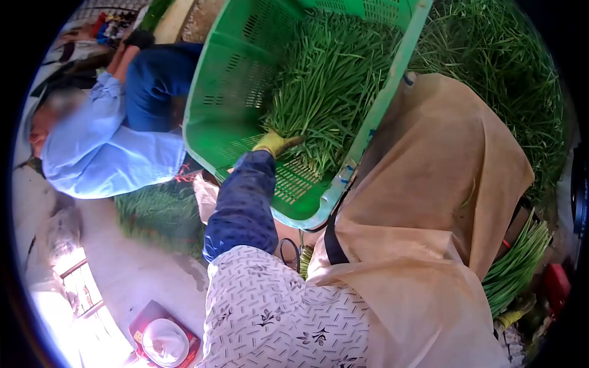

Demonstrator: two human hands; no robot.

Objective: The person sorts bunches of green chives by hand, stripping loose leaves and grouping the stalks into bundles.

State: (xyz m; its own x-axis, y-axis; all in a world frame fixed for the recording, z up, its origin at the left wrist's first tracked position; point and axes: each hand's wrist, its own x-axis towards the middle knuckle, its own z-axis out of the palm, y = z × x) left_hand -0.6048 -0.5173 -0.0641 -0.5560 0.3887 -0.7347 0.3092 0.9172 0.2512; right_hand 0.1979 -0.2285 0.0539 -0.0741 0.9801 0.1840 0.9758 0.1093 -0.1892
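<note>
My left hand point(277, 144), in a yellow glove and dark blue sleeve, reaches into a green plastic basket point(232, 73). Its fingers close on long green leaves that look like garlic chives point(331, 80), which lie piled inside; the leaves partly cover the fingers. At the lower right edge, my right hand point(515, 314), also yellow-gloved, is at the lower end of a smaller bunch of chives point(518, 267). The fingers appear wrapped round it, though the view there is small and partly blocked. A small red band or strip shows beside this bunch.
A brown apron point(429, 159) covers my lap, against the basket's side. Loose greens point(497, 67) are heaped at upper right. A co-worker in a light blue shirt point(110, 147) sits at left, near more chives point(162, 211). A red scale-like item point(164, 337) bears a white round object.
</note>
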